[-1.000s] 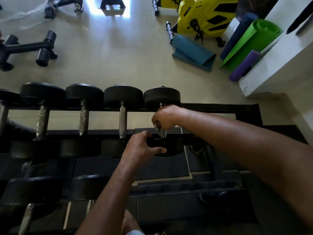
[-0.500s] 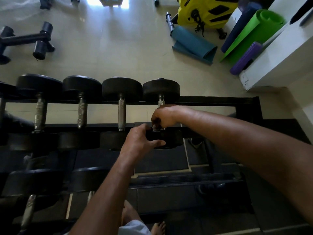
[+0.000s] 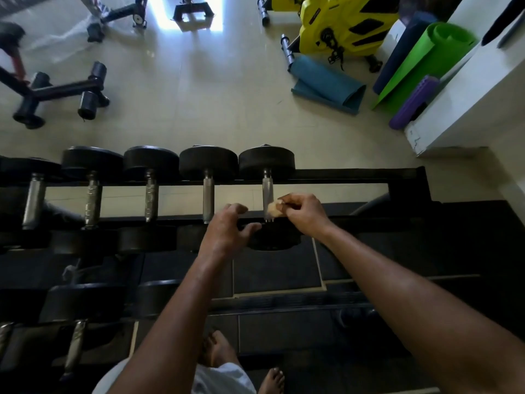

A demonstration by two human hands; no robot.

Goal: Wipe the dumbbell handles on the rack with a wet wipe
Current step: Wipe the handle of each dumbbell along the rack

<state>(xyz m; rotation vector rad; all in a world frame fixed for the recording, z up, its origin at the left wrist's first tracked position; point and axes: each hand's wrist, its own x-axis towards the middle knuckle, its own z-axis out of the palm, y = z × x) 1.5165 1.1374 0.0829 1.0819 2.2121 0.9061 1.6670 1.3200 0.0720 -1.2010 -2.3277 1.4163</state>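
Note:
Several black dumbbells with steel handles lie across the top tier of a black rack (image 3: 403, 180). The rightmost dumbbell's handle (image 3: 267, 189) is bare along its upper part. My right hand (image 3: 304, 213) pinches a small crumpled pale wet wipe (image 3: 274, 209) just right of that handle's lower end. My left hand (image 3: 227, 231) hovers with relaxed, spread fingers over the near weight plate (image 3: 272, 240) of the same dumbbell, holding nothing. The neighbouring handle (image 3: 208, 199) stands just left of my left hand.
A lower tier holds more dumbbells (image 3: 75, 345) at the bottom left. My bare feet (image 3: 218, 351) are below. Beyond the rack lie a black bench frame (image 3: 56, 92), a teal mat (image 3: 326, 83), a yellow exercise bike (image 3: 346, 24), rolled green mat (image 3: 426, 58) and white ledge (image 3: 468, 89).
My right hand has come off the rightmost handle and drawn back to its right, with the wipe now showing. My left hand has lifted off the near plate and opened.

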